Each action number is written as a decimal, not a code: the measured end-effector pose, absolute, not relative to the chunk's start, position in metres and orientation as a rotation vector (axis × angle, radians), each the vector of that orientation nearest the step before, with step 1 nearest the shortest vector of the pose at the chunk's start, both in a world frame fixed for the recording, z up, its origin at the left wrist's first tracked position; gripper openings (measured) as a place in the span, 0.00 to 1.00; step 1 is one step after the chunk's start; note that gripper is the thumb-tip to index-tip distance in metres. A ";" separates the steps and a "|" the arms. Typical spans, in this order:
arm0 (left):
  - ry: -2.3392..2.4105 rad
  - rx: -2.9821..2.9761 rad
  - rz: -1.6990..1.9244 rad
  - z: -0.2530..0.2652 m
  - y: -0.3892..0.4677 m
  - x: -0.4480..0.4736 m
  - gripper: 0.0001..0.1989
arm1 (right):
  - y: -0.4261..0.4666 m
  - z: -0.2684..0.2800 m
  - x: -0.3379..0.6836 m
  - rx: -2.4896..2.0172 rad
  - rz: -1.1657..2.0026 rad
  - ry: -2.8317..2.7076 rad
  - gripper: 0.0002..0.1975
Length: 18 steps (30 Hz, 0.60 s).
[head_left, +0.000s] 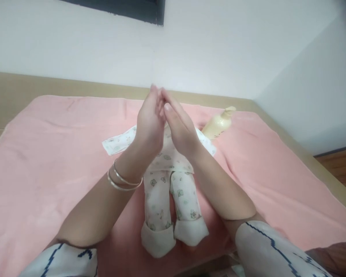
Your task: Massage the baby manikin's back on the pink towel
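Observation:
Above a set of printed baby clothes, my left hand point(150, 125) and my right hand point(182, 130) meet palm to palm, raised and tipped together at the fingertips. The fingers of both are stretched out, and I see nothing held between them. Below them lie the white baby top point(170, 157), its sleeves spread to either side, and matching trousers point(158, 204) with white turned-up ends. My hands hide the upper part of the top; whether a doll fills the clothes I cannot tell. Right of my right hand, a pale yellow pump bottle point(217, 126) lies tilted on its side.
A pink cloth point(60, 161) covers most of the tan surface point(112, 85) under the clothes. Behind it rises a white wall point(207, 50) with a dark frame point(132, 10) at the top. Something brown point(338, 256) shows at the lower right.

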<state>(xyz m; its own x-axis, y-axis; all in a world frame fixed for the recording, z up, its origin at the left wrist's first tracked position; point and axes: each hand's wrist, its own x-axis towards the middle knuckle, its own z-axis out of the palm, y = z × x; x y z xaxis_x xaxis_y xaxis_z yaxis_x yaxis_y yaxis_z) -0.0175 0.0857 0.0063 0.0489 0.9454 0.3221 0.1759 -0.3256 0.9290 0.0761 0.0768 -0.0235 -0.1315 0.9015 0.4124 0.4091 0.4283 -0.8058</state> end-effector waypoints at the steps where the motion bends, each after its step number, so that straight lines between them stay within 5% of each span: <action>1: 1.162 1.518 1.298 -0.004 0.097 -0.018 0.31 | 0.086 -0.029 0.079 -1.157 0.641 -1.721 0.28; 7: 1.452 1.691 1.282 -0.069 0.151 -0.023 0.17 | 0.120 -0.060 0.089 -1.456 0.475 -1.801 0.26; 18: 1.514 1.964 1.157 -0.111 0.160 -0.021 0.18 | 0.141 -0.094 0.104 -1.497 0.229 -1.926 0.25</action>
<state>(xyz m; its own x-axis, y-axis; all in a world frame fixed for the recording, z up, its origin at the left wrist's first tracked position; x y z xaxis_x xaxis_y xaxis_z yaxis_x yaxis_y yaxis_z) -0.0209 0.1598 -0.1107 0.0696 0.9287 0.3642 0.5951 -0.3317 0.7320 0.1035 0.1414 -0.0942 -0.1093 0.9097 0.4007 0.7905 0.3239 -0.5198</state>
